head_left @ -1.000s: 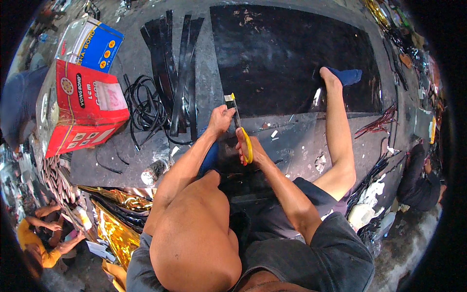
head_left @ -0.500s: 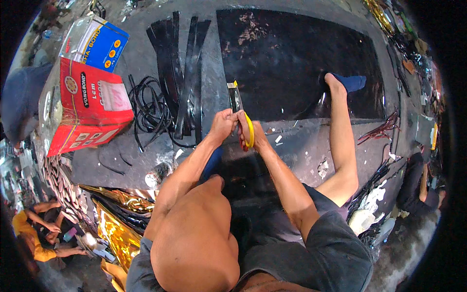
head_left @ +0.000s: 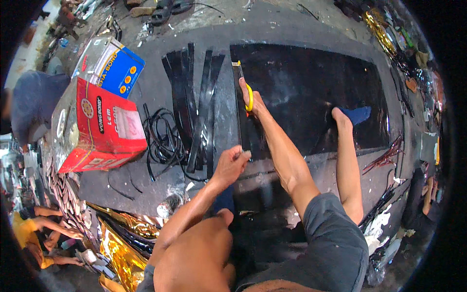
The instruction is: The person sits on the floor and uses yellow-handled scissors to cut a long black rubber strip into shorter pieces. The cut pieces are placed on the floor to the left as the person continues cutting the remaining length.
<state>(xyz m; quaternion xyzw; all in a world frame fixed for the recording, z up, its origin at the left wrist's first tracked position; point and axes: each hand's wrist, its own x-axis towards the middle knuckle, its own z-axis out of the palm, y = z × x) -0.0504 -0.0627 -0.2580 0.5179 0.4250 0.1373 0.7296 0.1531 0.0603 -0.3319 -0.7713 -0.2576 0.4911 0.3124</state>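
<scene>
A large black sheet (head_left: 311,82), glossy and thin like rubber or vinyl, lies flat before me. My right hand (head_left: 250,100) is closed round scissors with yellow handles (head_left: 250,97); their blades lie at the sheet's left edge, near its far left corner. A narrow black strip (head_left: 242,129) runs along that edge from the scissors toward me. At the strip's near end my left hand (head_left: 231,165) is pinched, thumb and finger together on it. My bare foot, with dark blue cloth (head_left: 357,116) beyond it, rests on the sheet's right part.
Left of the sheet lie several black strips (head_left: 179,97) and a coiled black cord (head_left: 163,134). A red box (head_left: 109,126) and a blue-and-white box (head_left: 124,73) stand farther left. Gold foil (head_left: 121,253) lies at lower left, near a person in yellow (head_left: 29,233). Dark red strips (head_left: 384,155) lie at right.
My right hand has moved away from me with the scissors, up along the sheet's left edge. The hands were together and are now apart, the left at the near end. The view has shifted.
</scene>
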